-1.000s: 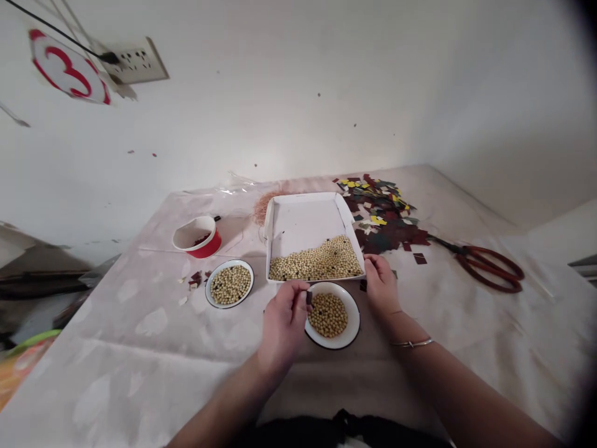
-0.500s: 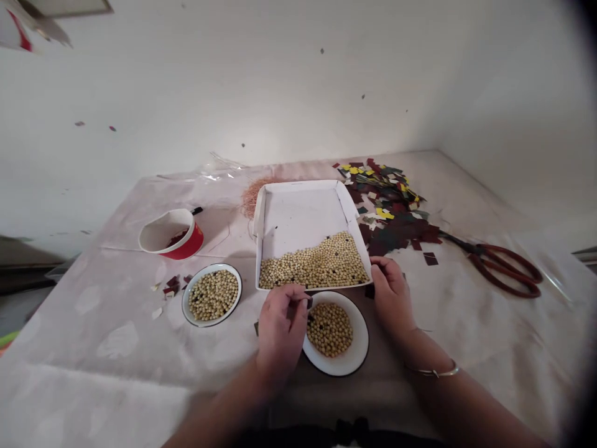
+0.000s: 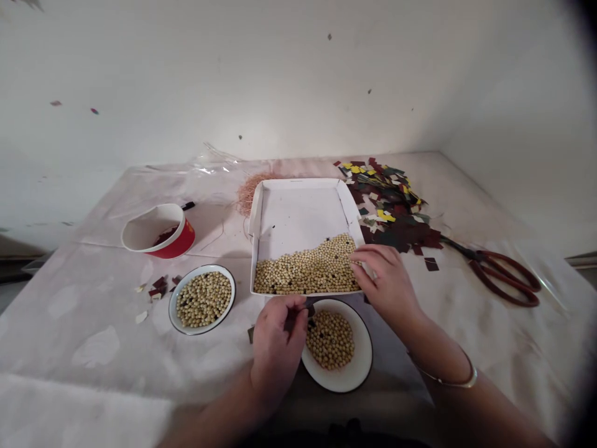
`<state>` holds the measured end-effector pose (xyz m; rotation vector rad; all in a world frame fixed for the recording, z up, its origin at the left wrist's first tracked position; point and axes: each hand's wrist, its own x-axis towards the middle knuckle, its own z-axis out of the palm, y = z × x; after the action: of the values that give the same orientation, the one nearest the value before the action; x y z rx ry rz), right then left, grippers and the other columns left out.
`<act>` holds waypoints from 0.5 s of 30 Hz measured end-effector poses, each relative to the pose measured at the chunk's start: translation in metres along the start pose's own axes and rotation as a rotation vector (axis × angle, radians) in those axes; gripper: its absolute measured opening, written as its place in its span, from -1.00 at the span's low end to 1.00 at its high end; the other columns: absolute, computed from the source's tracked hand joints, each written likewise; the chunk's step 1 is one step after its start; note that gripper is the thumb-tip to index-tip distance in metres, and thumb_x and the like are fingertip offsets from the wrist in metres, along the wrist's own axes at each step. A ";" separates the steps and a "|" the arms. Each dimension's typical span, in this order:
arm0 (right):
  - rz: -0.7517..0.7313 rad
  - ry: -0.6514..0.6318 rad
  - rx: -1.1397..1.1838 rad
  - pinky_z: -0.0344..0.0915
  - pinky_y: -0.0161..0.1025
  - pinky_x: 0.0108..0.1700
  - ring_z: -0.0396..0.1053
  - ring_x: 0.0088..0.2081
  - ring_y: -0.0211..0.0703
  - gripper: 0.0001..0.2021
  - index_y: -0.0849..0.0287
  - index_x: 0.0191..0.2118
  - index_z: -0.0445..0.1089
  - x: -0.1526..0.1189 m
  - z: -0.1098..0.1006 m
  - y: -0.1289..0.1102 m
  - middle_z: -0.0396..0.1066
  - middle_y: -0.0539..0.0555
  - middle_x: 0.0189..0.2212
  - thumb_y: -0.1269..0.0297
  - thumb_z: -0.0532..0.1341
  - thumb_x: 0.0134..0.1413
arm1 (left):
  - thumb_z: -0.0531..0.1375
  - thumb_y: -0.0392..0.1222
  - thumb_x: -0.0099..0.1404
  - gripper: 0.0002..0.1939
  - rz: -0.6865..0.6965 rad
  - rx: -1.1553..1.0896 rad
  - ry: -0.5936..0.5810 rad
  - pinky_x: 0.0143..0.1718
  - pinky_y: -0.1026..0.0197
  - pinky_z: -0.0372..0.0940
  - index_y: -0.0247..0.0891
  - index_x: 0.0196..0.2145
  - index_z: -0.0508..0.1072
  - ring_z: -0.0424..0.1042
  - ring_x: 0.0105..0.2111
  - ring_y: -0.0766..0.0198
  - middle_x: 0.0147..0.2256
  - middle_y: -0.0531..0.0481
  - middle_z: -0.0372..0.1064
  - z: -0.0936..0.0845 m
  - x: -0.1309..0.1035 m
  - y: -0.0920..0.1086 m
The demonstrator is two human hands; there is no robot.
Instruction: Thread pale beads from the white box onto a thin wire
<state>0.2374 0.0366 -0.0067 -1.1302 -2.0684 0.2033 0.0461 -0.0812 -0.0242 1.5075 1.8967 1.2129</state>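
A white shallow box (image 3: 301,211) holds many pale round beads (image 3: 312,267) along its near side, with a few dark ones among them. My left hand (image 3: 280,339) is pinched on a small dark square piece (image 3: 308,308), just below the box's front edge. My right hand (image 3: 385,280) reaches over the box's right front corner, thumb and forefinger apart beside the beads; nothing shows between them. Between my hands sits a white dish (image 3: 361,348) with similar beads, its left part partly hidden by my left hand. Another dish of beads (image 3: 205,298) stands to the left.
A red and white paper cup (image 3: 180,239) stands at the left, near dark red scraps (image 3: 158,286). Pink fibres (image 3: 249,190) lie behind the box. Coloured paper pieces (image 3: 396,233) and red-handled scissors (image 3: 506,274) lie at the right.
My right hand has moved from the box's corner up and left over its edge, toward the beads. My left hand keeps its pinch beside the dish. The view has shifted slightly.
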 end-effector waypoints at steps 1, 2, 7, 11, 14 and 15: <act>-0.049 -0.080 -0.030 0.21 -0.07 -0.07 0.26 -0.14 -0.05 -0.87 0.13 -0.25 0.40 0.007 0.002 0.000 0.37 0.12 -0.24 0.35 0.12 0.11 | 0.12 -0.29 0.22 -0.87 0.007 0.009 -0.001 -0.19 0.16 0.34 -0.23 -0.24 0.38 0.45 -0.26 0.24 -0.29 -0.02 0.45 0.000 0.000 0.000; -0.084 -0.144 -0.056 0.21 -0.09 -0.08 0.25 -0.15 -0.05 -0.86 0.14 -0.26 0.42 0.013 0.004 0.000 0.37 0.12 -0.24 0.38 0.11 0.11 | 0.13 -0.29 0.21 -0.86 0.014 0.017 -0.003 -0.19 0.16 0.35 -0.23 -0.24 0.38 0.45 -0.26 0.23 -0.29 -0.03 0.45 0.000 0.000 0.001; -0.086 -0.317 -0.247 0.18 -0.15 -0.16 0.20 -0.20 -0.04 -0.84 0.13 -0.39 0.47 0.030 0.020 -0.001 0.39 0.11 -0.30 0.44 0.14 0.04 | 0.13 -0.30 0.20 -0.85 0.055 0.030 -0.002 -0.24 0.18 0.36 -0.23 -0.23 0.39 0.45 -0.30 0.25 -0.33 -0.01 0.44 -0.001 0.001 0.002; -0.044 -0.387 -0.353 0.14 -0.17 -0.18 0.19 -0.22 -0.05 -0.85 0.15 -0.39 0.48 0.035 0.024 -0.002 0.39 0.11 -0.33 0.42 0.16 0.04 | 0.14 -0.32 0.18 -0.85 0.058 0.023 0.008 -0.24 0.18 0.36 -0.22 -0.25 0.39 0.44 -0.32 0.26 -0.34 0.01 0.44 -0.002 0.001 0.003; -0.028 -0.412 -0.388 0.12 -0.19 -0.20 0.20 -0.23 -0.06 -0.86 0.14 -0.39 0.48 0.038 0.024 -0.003 0.38 0.10 -0.36 0.41 0.16 0.03 | 0.15 -0.32 0.17 -0.85 0.057 0.025 0.011 -0.23 0.18 0.35 -0.21 -0.26 0.40 0.44 -0.31 0.25 -0.33 0.01 0.45 -0.002 0.001 0.004; -0.025 -0.416 -0.399 0.12 -0.19 -0.20 0.20 -0.24 -0.06 -0.87 0.14 -0.39 0.47 0.038 0.025 -0.003 0.37 0.10 -0.38 0.41 0.16 0.02 | 0.15 -0.32 0.17 -0.85 0.056 0.025 0.010 -0.23 0.18 0.35 -0.21 -0.26 0.40 0.44 -0.30 0.25 -0.34 0.01 0.44 -0.002 0.001 0.004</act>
<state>0.2061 0.0695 -0.0016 -1.3873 -2.5692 0.0090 0.0470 -0.0808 -0.0197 1.5796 1.8942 1.2275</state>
